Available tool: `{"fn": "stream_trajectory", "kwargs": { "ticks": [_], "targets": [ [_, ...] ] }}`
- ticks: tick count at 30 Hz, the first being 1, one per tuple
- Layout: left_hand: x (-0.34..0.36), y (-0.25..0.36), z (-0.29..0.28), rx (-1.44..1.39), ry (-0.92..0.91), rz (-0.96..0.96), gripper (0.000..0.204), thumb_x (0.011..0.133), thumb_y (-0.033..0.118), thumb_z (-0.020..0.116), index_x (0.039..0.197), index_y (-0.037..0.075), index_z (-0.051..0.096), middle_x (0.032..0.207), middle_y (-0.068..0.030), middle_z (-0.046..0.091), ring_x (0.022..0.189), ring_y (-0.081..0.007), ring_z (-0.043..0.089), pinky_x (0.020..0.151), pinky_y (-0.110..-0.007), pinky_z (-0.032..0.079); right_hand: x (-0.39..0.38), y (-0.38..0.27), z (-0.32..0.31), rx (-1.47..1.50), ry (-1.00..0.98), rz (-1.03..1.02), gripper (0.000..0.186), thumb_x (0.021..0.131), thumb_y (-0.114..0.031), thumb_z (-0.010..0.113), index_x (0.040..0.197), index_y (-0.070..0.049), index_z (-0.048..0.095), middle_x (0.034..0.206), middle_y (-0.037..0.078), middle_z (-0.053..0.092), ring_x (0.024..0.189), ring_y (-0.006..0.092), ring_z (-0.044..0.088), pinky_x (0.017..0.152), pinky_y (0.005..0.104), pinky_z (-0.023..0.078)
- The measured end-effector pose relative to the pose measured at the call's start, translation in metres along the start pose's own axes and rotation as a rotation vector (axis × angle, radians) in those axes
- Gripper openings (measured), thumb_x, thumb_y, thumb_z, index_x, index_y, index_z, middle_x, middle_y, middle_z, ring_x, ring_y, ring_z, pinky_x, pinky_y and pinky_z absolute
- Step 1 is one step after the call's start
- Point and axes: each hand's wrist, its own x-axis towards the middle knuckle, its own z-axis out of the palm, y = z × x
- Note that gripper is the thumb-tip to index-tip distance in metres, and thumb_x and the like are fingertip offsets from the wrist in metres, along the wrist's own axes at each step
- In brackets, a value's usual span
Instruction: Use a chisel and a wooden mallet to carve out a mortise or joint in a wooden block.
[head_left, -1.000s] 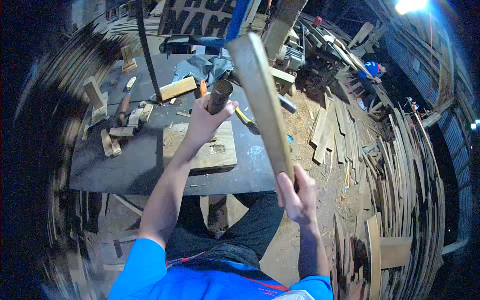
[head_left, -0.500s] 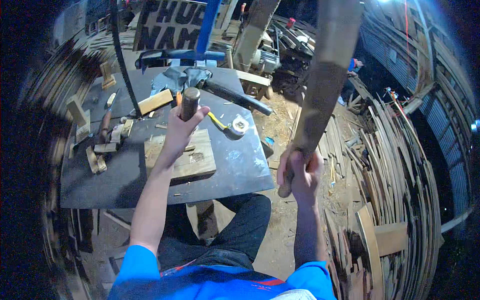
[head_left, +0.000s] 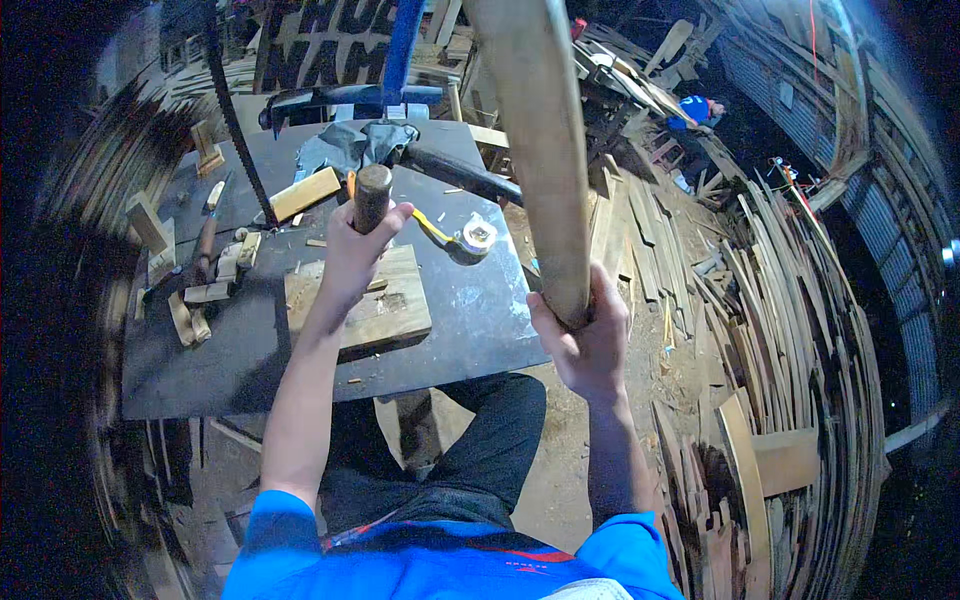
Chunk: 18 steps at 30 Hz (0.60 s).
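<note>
My left hand point(head_left: 352, 248) is closed around the thick round wooden handle of a chisel point(head_left: 373, 190), which stands upright with its end toward me. The chisel's lower part is hidden behind the hand. Below and beside it, a wooden block point(head_left: 400, 275) with a rough cut recess and a few chips lies on the dark tabletop point(head_left: 460, 345). My right hand point(head_left: 590, 345) grips the lower end of a long, broad wooden club point(head_left: 545, 150), raised just off the table's right edge and apart from the chisel.
Right of the block lies a tape measure point(head_left: 478, 235) with a yellow strip. Farther back are a grey cloth point(head_left: 350, 150), a dark bar point(head_left: 460, 172) and a toothed blade point(head_left: 235, 120). Wood offcuts point(head_left: 215, 285) sit at left. Stacked planks point(head_left: 790, 330) line the right; another person point(head_left: 695, 110) is behind.
The club has swung leftward and its lower end is now inside my right hand, where before it stuck out below. My left hand and the chisel have barely moved.
</note>
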Motion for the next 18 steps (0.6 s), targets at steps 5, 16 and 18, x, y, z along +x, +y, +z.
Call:
{"fn": "stream_trajectory", "kwargs": {
  "ticks": [5,16,18],
  "targets": [
    [0.004,0.0,0.004,-0.015,-0.009,-0.002,0.025,0.085,0.025,0.077,0.076,0.01,0.059,0.058,0.0097,0.042,0.05,-0.0009,0.036,0.047,-0.022,0.025,0.009,0.003,-0.001,0.218,0.098,-0.039,0.032,0.081,-0.007,0.071,0.105,-0.004,0.049,0.078,0.006,0.059,0.069,0.012,0.058,0.059,0.0289,0.047],
    [-0.001,-0.001,0.004,-0.019,-0.003,0.091,0.024,0.085,0.021,0.076,0.075,0.007,0.06,0.065,0.0079,0.048,0.058,-0.0022,0.041,0.054,-0.023,0.032,0.006,-0.009,0.018,1.035,0.245,0.29,0.009,0.097,-0.014,0.054,0.104,-0.009,0.05,0.083,0.006,0.063,0.064,0.0149,0.058,0.061,0.0273,0.052],
    [-0.005,-0.004,-0.001,0.007,0.014,0.049,0.025,0.085,0.021,0.076,0.074,0.008,0.058,0.065,0.0079,0.047,0.058,-0.0022,0.04,0.053,-0.023,0.032,0.012,-0.005,0.016,0.561,0.087,0.213,0.022,0.089,-0.015,0.068,0.101,-0.005,0.053,0.083,0.01,0.064,0.069,0.0176,0.061,0.063,0.0315,0.05]
  ]
}}
